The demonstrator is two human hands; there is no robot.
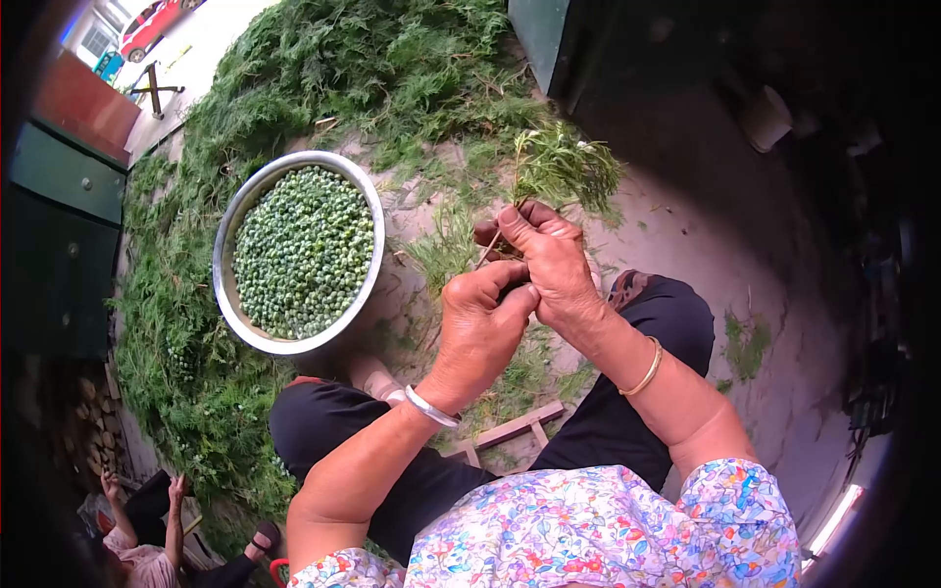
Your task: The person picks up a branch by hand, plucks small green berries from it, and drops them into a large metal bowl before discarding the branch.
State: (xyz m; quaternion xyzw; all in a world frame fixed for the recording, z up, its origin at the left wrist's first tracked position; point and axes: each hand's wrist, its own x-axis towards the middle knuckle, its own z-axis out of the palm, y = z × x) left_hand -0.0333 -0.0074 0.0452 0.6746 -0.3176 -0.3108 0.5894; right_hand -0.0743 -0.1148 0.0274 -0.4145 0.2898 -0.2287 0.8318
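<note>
My right hand (554,257) is closed round the brown stem of a leafy green sprig (567,169), whose feathery tip sticks out above the fingers. Just below and to the left, my left hand (482,323) has its thumb and fingers pinched together, touching the right hand near the lower part of the stem. What lies between the left fingertips is hidden. To the left of both hands stands a round metal basin (223,263), filled with small round green berries (304,253).
Cut green branches (363,64) lie heaped behind and left of the basin. Loose sprigs (441,250) litter the floor before me. A wooden frame (520,423) is between my legs. Another person's hand (176,490) shows at lower left, near stacked firewood (98,421).
</note>
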